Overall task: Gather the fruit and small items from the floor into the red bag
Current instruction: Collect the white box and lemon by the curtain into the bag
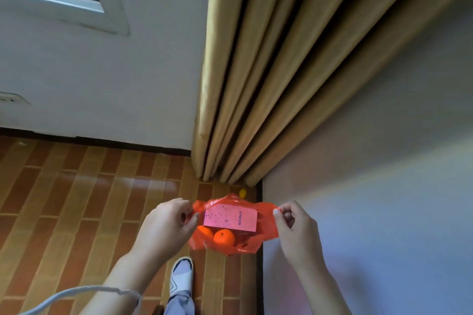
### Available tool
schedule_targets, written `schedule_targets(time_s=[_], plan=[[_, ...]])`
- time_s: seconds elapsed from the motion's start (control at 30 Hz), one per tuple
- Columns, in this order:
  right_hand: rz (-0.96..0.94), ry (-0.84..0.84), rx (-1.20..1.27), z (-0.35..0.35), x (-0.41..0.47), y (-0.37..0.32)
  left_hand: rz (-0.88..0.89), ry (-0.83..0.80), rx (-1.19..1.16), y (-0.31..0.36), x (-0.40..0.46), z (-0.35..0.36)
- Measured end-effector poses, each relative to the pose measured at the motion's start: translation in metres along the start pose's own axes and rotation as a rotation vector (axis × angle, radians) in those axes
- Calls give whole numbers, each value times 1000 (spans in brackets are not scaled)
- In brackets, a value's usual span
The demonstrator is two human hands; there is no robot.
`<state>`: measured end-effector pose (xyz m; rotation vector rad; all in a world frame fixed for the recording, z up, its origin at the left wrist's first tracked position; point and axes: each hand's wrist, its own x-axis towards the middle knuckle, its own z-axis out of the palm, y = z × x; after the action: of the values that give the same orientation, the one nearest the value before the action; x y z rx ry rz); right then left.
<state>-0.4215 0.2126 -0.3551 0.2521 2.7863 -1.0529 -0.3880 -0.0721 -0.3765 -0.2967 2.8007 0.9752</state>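
Here, head view:
Left hand (166, 225): pinched the red bag (266, 234) at its left rim.
Right hand (297, 227): pinched the right rim, stretching the mouth open.
Inside: pink box (230, 217), two oranges (224, 237).
Floor: small yellow item (242, 192) just beyond the bag, near the curtain (268, 84).

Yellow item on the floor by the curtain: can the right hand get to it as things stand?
Probably not right away. The right hand is pinching one edge of the red bag, the left hand the other, and the yellow item lies on the floor beyond the bag. The right hand would first have to let go.
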Motion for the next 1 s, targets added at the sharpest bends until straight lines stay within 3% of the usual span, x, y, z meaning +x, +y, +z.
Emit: schedule_targets(time_s=[0.63,1.0], plan=[[-16,-135,-7,201,79,214,17,-10,43,-137,79,246],[-85,-159,54,296,118,292,58,-16,40,-213,106,331]])
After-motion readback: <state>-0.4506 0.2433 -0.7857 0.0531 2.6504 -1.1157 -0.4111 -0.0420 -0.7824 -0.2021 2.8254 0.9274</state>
